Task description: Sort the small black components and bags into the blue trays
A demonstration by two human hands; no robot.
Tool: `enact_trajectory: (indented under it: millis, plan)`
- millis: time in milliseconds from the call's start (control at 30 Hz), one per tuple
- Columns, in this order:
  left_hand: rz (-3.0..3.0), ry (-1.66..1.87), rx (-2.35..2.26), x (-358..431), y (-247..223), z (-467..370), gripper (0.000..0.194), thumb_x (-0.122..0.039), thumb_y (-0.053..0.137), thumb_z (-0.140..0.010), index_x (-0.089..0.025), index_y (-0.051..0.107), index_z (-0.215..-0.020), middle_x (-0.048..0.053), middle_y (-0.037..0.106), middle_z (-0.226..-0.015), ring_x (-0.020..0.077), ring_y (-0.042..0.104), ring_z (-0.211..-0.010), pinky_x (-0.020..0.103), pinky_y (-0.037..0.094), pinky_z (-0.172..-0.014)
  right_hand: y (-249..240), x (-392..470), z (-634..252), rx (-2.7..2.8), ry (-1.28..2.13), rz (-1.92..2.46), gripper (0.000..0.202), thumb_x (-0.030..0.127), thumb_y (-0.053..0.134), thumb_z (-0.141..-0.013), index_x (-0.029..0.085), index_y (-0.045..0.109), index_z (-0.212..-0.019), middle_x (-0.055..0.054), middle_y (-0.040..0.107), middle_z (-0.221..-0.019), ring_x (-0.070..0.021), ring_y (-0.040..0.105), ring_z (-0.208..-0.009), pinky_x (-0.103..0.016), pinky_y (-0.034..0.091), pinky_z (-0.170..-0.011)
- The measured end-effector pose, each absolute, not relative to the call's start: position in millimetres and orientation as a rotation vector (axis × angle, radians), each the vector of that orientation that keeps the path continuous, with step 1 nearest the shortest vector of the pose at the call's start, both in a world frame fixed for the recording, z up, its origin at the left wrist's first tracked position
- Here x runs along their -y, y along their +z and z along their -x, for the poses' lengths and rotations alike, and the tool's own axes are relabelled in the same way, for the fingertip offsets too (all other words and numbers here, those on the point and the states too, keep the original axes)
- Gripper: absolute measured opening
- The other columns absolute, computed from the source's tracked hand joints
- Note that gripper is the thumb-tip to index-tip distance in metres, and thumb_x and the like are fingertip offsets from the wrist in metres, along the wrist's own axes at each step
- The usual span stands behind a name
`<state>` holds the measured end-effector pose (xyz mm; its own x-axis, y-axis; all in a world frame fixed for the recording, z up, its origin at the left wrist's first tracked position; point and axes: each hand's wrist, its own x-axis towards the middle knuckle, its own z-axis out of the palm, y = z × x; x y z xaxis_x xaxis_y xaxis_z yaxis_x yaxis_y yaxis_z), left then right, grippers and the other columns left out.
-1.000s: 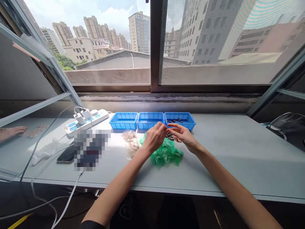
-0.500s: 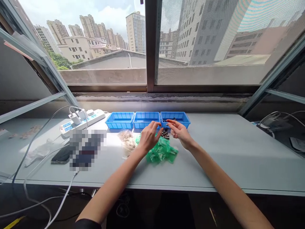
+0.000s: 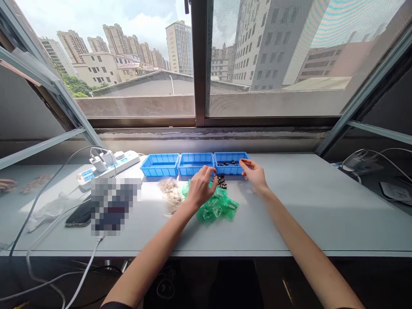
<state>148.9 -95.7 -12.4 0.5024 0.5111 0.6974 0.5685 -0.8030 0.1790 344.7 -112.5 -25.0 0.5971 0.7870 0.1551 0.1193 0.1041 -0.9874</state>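
My left hand (image 3: pixel 201 186) hovers over the green plastic bags (image 3: pixel 217 207), its fingers bent and a gap showing between thumb and forefinger. Close to its fingertips lies a small pile of dark pieces (image 3: pixel 221 181), too small to name. At the right end of the right blue bin (image 3: pixel 228 171) is my right hand (image 3: pixel 255 175), fingers loosely apart with nothing visible in them. Several dark small pieces (image 3: pixel 228 163) lie inside that bin. A clear bag of pale small parts (image 3: pixel 171 193) sits left of the green bags.
The middle blue bin (image 3: pixel 196 171) and left blue bin (image 3: pixel 160 171) stand in the same row by the window wall. A power strip (image 3: pixel 128 159), a dark phone (image 3: pixel 79 216), a blurred-out object (image 3: pixel 112 208) and cables are on the left of the table (image 3: pixel 309 206).
My right hand has moved right, from above the dark pile to the right end of the right bin. My left hand stays nearly in place. The view has shifted slightly.
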Motion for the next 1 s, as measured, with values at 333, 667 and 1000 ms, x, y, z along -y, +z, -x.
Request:
enact_trajectory:
  millis: [333, 667, 1000]
  plan:
    - [2.575, -1.300, 1.088, 95, -12, -149, 0.009, -0.018, 0.047, -0.085, -0.020, 0.048, -0.094, 0.001, 0.057, -0.088, 0.0143, 0.057, -0.074, 0.025, 0.044, -0.064, -25, 116, -347, 0.990, 0.167, 1.670, 0.035, 0.049, 0.056, -0.073, 0.017, 0.069, -0.082, -0.008, 0.071, -0.079, -0.0153, 0.054, -0.047, -0.034, 0.045, -0.062]
    - [2.607, -1.282, 1.124, 94, -13, -148, 0.011, -0.019, 0.047, -0.085, -0.021, 0.048, -0.096, 0.002, 0.058, -0.091, 0.0150, 0.058, -0.077, 0.026, 0.046, -0.066, -21, 119, -342, 1.301, 0.337, 1.528, 0.026, 0.041, 0.058, -0.074, 0.021, 0.071, -0.086, -0.005, 0.071, -0.089, -0.0123, 0.054, -0.044, -0.030, 0.044, -0.054]
    - [2.656, -1.142, 1.122, 93, -13, -148, 0.008, -0.019, 0.048, -0.085, -0.020, 0.053, -0.091, 0.002, 0.057, -0.091, 0.0156, 0.057, -0.079, 0.027, 0.046, -0.069, -23, 130, -331, 1.891, 0.393, 1.636, 0.021, 0.040, 0.065, -0.071, 0.027, 0.073, -0.086, -0.002, 0.070, -0.093, -0.0155, 0.059, -0.063, -0.029, 0.042, -0.061]
